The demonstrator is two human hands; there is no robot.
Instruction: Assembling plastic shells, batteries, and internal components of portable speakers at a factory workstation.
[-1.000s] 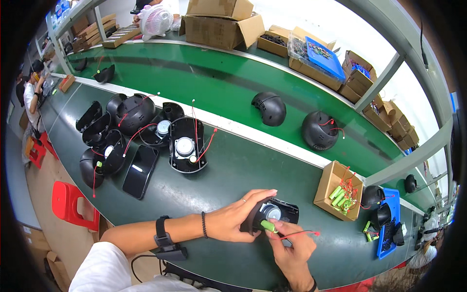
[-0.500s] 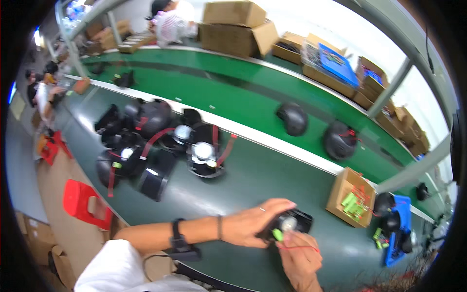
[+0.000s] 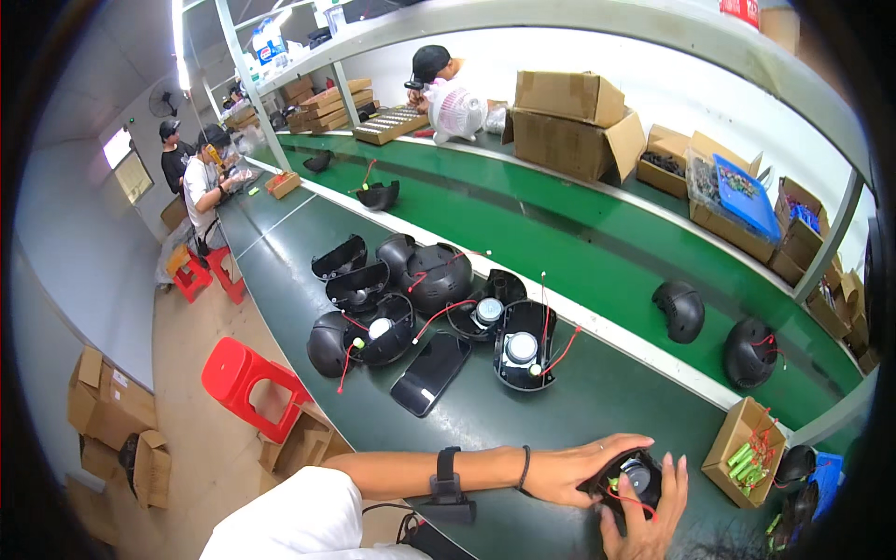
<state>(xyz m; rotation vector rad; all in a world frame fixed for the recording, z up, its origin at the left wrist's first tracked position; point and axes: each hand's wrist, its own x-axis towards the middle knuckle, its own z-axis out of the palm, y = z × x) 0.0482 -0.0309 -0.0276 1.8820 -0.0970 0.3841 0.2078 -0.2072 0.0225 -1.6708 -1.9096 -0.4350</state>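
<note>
A black rounded plastic speaker shell [image 3: 609,467] is held between my hands at the table's near edge, its hollow side up. Inside it sits a round grey speaker [image 3: 637,476], with a red wire [image 3: 635,502] curving across the near side. My left hand [image 3: 565,473] is closed round the shell's left side. My right hand [image 3: 653,523] grips its right and near side, fingers along the rim and thumb at the near edge. A small green end shows by the speaker; the rest of that piece is hidden.
Several black shells [image 3: 441,280], some with speakers and red wires, stand left, beside a black phone [image 3: 431,373]. A cardboard box of green batteries [image 3: 747,464] is at right. Shells ride the green belt [image 3: 560,243] beyond. A red stool [image 3: 247,383] stands left. People are farther along.
My view has swung left, so the scene sits farther right in the picture. My right hand has gone from pinching by the green piece and red wire to gripping the shell's side.
</note>
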